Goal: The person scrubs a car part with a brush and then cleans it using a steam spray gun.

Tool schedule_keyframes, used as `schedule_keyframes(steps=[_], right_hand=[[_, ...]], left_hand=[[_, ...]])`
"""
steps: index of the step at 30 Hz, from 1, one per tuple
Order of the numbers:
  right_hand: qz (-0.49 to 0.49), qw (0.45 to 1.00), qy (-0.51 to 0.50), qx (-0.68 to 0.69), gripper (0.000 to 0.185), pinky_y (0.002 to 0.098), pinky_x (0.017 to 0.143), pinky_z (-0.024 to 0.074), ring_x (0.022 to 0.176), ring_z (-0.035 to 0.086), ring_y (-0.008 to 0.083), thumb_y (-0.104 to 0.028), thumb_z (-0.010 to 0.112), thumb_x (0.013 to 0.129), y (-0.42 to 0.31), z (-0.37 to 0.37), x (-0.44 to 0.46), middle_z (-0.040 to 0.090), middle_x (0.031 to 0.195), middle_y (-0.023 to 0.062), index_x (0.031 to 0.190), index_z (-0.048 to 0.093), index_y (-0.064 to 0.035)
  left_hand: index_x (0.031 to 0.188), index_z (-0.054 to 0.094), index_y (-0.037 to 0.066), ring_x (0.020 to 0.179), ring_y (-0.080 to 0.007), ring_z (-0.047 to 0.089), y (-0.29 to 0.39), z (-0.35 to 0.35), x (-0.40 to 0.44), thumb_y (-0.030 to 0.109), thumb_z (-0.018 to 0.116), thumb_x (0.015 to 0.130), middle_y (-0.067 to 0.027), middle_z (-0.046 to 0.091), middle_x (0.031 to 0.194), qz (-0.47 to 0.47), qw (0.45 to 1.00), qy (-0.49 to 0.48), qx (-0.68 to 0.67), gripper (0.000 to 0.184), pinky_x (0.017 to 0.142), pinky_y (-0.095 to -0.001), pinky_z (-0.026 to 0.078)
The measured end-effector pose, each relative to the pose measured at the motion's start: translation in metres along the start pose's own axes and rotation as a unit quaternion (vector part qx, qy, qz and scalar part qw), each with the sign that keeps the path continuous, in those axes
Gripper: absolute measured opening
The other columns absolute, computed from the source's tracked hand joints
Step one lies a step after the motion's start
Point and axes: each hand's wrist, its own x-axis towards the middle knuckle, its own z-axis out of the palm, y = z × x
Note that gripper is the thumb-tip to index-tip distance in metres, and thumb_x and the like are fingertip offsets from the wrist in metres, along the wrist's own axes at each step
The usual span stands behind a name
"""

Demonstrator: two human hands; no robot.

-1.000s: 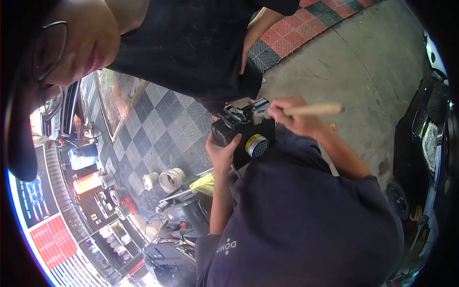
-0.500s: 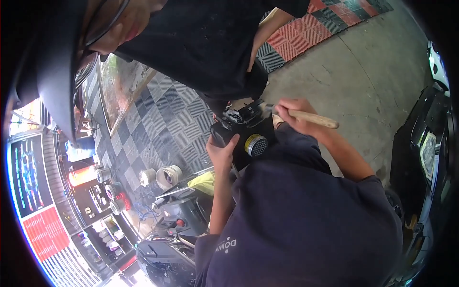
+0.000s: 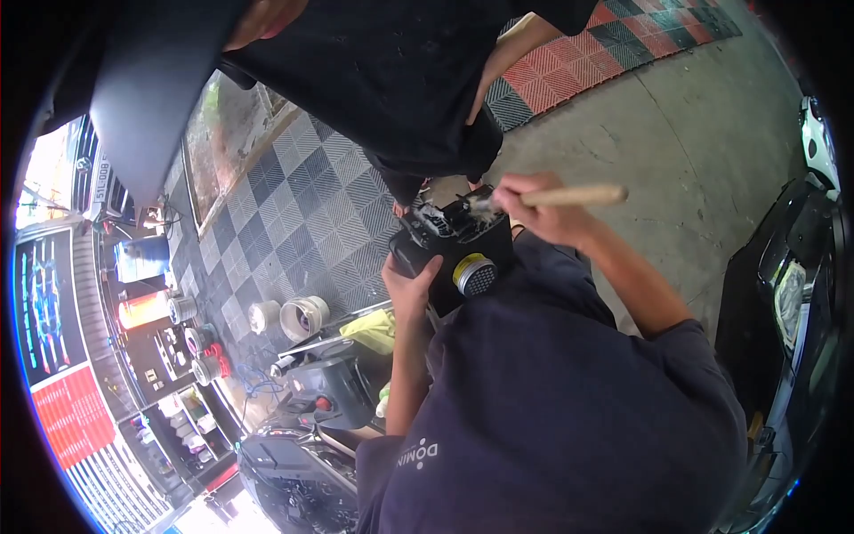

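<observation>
My left hand (image 3: 412,289) is closed on the near left edge of a black plastic part (image 3: 416,254), its thumb on the upper face. White suds (image 3: 433,216) cover the far side of that part. In my right hand (image 3: 541,210) is a brush with a pale wooden handle (image 3: 587,194), the fingers wrapped round it near the head. The brush's bristles (image 3: 481,212) touch the sudsy area, partly blurred. A round perforated cartridge with a yellow band (image 3: 474,274) shows just in front of my shirt, overlapping the black part in view; what it is fixed to is hidden.
A person in a black shirt (image 3: 382,80) stands close opposite. White buckets (image 3: 304,318), a yellow cloth (image 3: 369,330) and a motorbike (image 3: 298,481) are to the left. A black vehicle body (image 3: 756,303) is at the right. Grey floor tiles (image 3: 294,214) lie beyond.
The brush has moved slightly left across the suds, and its handle has swung up toward level. My left hand keeps its hold on the black part. The view has shifted a little.
</observation>
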Motion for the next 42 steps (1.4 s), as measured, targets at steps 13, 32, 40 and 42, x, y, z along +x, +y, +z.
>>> schedule_keyframes(steps=[13,32,40,42], right_hand=[[0.126,0.940,0.082,0.306,0.038,0.0246,0.059,0.0469,0.065,0.059,0.0086,-0.033,0.047,0.109,0.018,-0.019,-0.017,0.063,0.074,0.0040,0.102,0.066,-0.0005],[0.129,0.947,-0.106,0.275,0.035,0.0217,0.058,0.0488,0.065,0.060,0.0063,-0.027,0.050,0.108,-0.009,0.006,0.023,0.066,0.082,0.0043,0.093,0.063,0.0011],[0.140,0.944,-0.208,0.216,0.033,0.0247,0.057,0.0487,0.062,0.061,0.0084,-0.030,0.056,0.105,-0.015,0.024,0.029,0.065,0.075,0.0039,0.094,0.064,-0.0005],[0.048,0.958,-0.160,0.232,0.035,0.0241,0.056,0.0481,0.061,0.061,0.0085,-0.031,0.056,0.105,-0.021,0.046,0.037,0.065,0.076,0.0048,0.091,0.063,-0.0002]], left_hand=[[0.113,0.060,-0.001,0.089,-0.0196,0.066,-0.044,-0.032,0.004,0.024,0.078,0.080,-0.0088,0.067,0.099,-0.010,0.972,0.007,-0.233,0.045,0.081,-0.0321,0.054],[0.137,0.054,0.008,0.106,-0.0345,0.069,-0.085,-0.042,-0.030,0.055,0.057,0.092,-0.0137,0.067,0.125,-0.091,0.898,0.032,-0.430,0.065,0.091,-0.0500,0.058],[0.139,0.054,0.009,0.104,-0.0321,0.071,-0.115,-0.056,-0.049,0.059,0.053,0.093,-0.0129,0.068,0.124,-0.078,0.879,0.110,-0.458,0.067,0.088,-0.0476,0.060],[0.139,0.054,0.009,0.103,-0.0313,0.071,-0.105,-0.050,-0.055,0.058,0.053,0.094,-0.0124,0.069,0.123,-0.082,0.872,0.132,-0.463,0.067,0.087,-0.0469,0.061]])
